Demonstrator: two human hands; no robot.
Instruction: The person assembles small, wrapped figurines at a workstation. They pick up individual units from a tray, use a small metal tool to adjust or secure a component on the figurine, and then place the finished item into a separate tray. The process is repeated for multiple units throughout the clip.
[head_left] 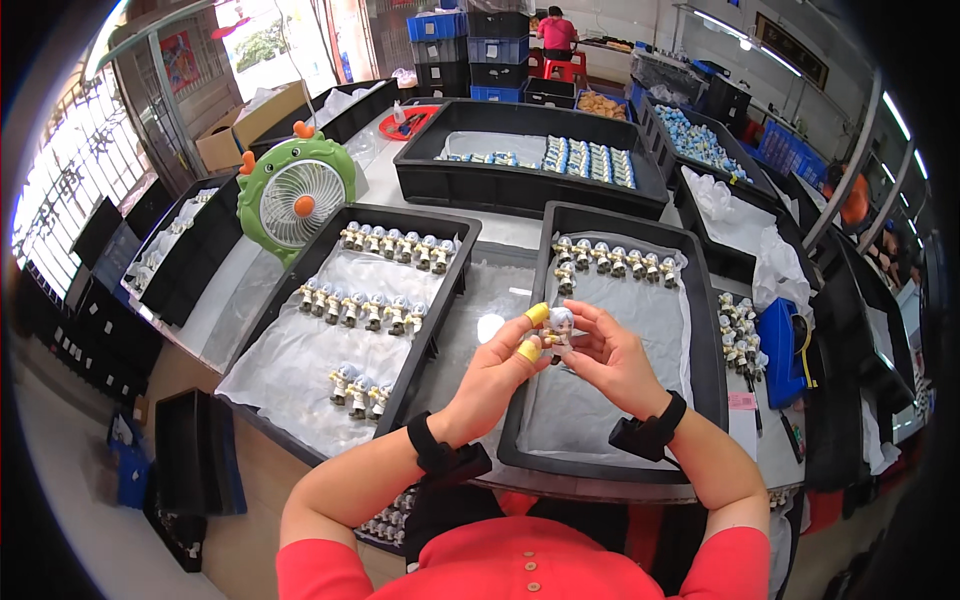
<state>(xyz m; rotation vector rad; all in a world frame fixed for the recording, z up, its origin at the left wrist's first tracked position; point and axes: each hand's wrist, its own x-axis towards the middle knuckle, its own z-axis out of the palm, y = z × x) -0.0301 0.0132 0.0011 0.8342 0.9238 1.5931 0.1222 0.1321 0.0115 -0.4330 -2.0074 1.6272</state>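
Between my two hands is a small figurine (560, 322) with pale blue hair and a light body, held upright above the right black tray (705, 330). My left hand (497, 368), with yellow finger cots on two fingers, pinches it from the left. The fingers of my right hand (612, 358) close on it from the other side. Similar figurines (617, 262) stand in a row at the far end of that tray, on a clear plastic sheet. The left black tray (440, 310) holds more figurines (360, 305) in separate rows on its sheet.
A green fan (296, 195) stands behind the left tray. Farther back, a large black tray (530, 188) holds rows of blue and white pieces. To the right lie loose figurines (740, 335) beside a blue tape dispenser (782, 350). A person in pink (557, 35) sits in the background.
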